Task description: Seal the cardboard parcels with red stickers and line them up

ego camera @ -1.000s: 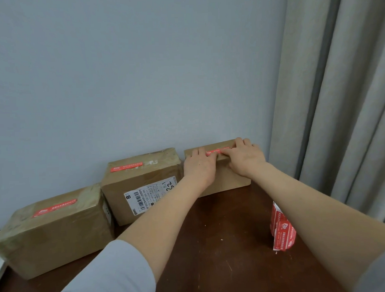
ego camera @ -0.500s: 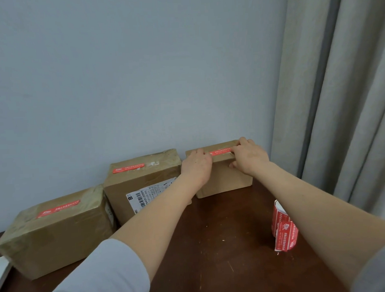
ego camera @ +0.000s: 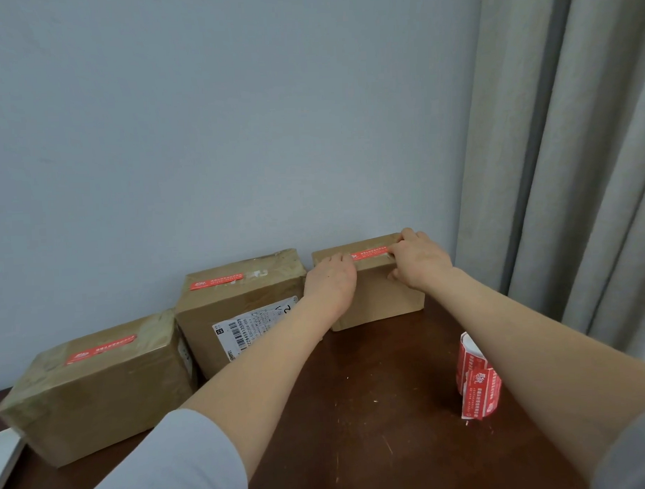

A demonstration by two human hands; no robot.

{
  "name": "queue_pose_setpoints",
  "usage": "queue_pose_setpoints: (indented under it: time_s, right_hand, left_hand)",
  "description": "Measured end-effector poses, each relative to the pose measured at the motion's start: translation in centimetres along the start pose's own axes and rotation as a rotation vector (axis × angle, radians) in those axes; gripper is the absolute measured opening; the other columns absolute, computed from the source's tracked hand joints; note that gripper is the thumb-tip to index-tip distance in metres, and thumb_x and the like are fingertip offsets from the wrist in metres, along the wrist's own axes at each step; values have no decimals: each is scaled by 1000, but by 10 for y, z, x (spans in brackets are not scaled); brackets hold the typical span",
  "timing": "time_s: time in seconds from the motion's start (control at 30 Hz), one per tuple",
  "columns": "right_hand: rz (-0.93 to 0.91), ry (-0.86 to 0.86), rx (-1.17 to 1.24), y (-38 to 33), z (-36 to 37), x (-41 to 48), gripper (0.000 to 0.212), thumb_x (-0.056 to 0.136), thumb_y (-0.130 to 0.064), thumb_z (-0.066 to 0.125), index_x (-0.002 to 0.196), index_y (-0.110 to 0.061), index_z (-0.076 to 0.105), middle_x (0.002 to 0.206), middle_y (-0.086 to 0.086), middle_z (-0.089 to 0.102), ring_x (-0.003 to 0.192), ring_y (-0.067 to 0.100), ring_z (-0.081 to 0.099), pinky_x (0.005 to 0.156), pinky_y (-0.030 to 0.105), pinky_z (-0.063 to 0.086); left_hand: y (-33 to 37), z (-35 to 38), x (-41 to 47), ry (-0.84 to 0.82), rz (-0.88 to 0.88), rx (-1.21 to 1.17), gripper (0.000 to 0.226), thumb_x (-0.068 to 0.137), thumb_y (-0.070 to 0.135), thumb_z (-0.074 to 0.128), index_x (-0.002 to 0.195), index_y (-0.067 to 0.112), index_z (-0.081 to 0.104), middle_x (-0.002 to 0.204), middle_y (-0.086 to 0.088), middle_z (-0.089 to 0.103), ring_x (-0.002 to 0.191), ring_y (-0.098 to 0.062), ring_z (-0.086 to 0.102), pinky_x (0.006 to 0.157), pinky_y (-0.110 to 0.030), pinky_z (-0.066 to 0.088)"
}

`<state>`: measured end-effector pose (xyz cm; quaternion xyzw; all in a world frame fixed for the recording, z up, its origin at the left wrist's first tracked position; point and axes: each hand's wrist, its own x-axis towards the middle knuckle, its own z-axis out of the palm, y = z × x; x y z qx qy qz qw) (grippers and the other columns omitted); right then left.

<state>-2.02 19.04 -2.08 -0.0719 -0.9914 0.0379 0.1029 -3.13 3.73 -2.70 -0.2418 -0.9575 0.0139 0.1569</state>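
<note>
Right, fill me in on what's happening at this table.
A person is sealing cardboard parcels with red stickers. Both hands are on the right-hand parcel: the left hand and the right hand press flat on the ends of a red sticker lying along its top. The middle parcel and the left parcel each already carry a red sticker, and all three sit in a row against the wall. A roll of red stickers stands on the dark wooden table.

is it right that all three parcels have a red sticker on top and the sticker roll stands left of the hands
Not quite. The head view shows the sticker roll standing to the right, near the right forearm. All three parcels do carry a red sticker.
</note>
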Motion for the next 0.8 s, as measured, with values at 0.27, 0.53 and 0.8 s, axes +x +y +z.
queue_pose_setpoints:
  time_s: [0.27, 0.53, 0.8]
  right_hand:
    - [-27, -16, -25, 1, 1, -7, 41, 89, -17, 54, 130, -19, 52, 133, 7, 38, 124, 25, 36, 92, 36, 42]
    - [-38, -37, -61, 0, -4, -12, 49, 87, -12, 52, 135, -14, 43, 145, 10, 31, 132, 30, 31, 99, 39, 39]
    - [-130, 188, 100, -28, -13, -44, 51, 87, -8, 47, 137, -17, 47, 141, 9, 36, 130, 28, 35, 100, 35, 38]
  left_hand:
    - [0, -1, -1, -48, -8, -48, 40, 91, -1, 42, 131, 4, 41, 132, -11, 46, 118, -26, 46, 90, -34, 44]
    - [-2, -8, -3, -116, -2, -179, 67, 90, 6, 47, 149, 5, 15, 156, -8, 13, 135, -26, 34, 102, -36, 40]
    - [-22, -48, -28, 380, -112, -398, 60, 88, 4, 44, 145, 14, 28, 145, -5, 31, 116, -23, 51, 81, -31, 45]
